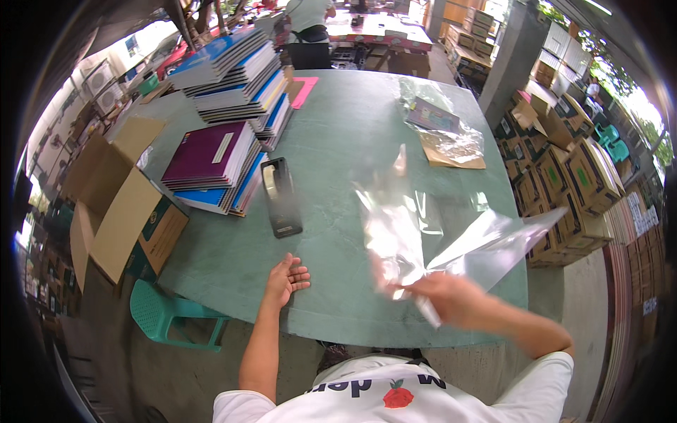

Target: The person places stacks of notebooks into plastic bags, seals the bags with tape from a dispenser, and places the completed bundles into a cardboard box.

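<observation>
Right of my open left hand, my right hand is gripping clear plastic, apparently spreading it; flattening is probably needing both.

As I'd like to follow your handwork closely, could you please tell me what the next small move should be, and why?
I would probably bring the open, empty left hand over to steady a loose edge of the clear, shiny plastic film: only the right hand seems to grip it, and it flares out in two directions.
</observation>
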`<state>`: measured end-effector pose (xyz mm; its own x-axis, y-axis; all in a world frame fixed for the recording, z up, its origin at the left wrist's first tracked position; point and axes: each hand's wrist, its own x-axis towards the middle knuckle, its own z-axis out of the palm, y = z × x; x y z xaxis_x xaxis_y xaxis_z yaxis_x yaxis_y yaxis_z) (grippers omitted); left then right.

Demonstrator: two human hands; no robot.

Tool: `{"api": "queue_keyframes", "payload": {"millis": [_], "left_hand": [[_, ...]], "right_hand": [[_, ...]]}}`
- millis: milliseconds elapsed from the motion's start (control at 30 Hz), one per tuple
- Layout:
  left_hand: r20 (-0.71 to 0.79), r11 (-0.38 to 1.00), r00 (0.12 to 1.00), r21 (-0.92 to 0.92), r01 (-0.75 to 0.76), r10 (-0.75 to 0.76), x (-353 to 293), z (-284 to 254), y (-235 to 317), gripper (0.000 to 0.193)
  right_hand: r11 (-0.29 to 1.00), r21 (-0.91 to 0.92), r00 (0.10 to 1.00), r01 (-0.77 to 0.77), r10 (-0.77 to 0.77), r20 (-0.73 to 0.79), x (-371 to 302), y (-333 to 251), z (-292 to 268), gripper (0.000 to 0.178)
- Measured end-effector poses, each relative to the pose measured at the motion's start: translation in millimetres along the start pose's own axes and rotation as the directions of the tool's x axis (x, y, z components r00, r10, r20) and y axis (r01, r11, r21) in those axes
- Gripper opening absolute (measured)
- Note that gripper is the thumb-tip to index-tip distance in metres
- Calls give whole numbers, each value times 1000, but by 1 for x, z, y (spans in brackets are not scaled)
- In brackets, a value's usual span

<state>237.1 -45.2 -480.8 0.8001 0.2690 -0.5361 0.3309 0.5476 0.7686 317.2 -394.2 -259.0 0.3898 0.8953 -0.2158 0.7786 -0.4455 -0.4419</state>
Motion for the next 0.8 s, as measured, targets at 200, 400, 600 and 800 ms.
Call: {"api": "queue_keyframes", "payload": {"millis": [200, 400, 600, 800], "left_hand": [[345, 987, 937, -119, 110, -63, -6, 32, 18, 84], [244, 986, 968, 130, -101, 67, -41, 72, 40, 85], [24, 831, 952, 482, -279, 306, -16, 59, 34, 29], [-539, 712, 470, 581, -394, 699, 64, -7, -8, 43]], "right_hand": [[983, 65, 985, 173, -170, -38, -14, 21, 152, 50], [946, 294, 976, -138, 181, -121, -24, 27, 180, 50], [950, 270, 843, -158, 272, -464, 14, 55, 176, 50], [944, 128, 782, -303, 323, -533, 83, 52, 174, 58]]}}
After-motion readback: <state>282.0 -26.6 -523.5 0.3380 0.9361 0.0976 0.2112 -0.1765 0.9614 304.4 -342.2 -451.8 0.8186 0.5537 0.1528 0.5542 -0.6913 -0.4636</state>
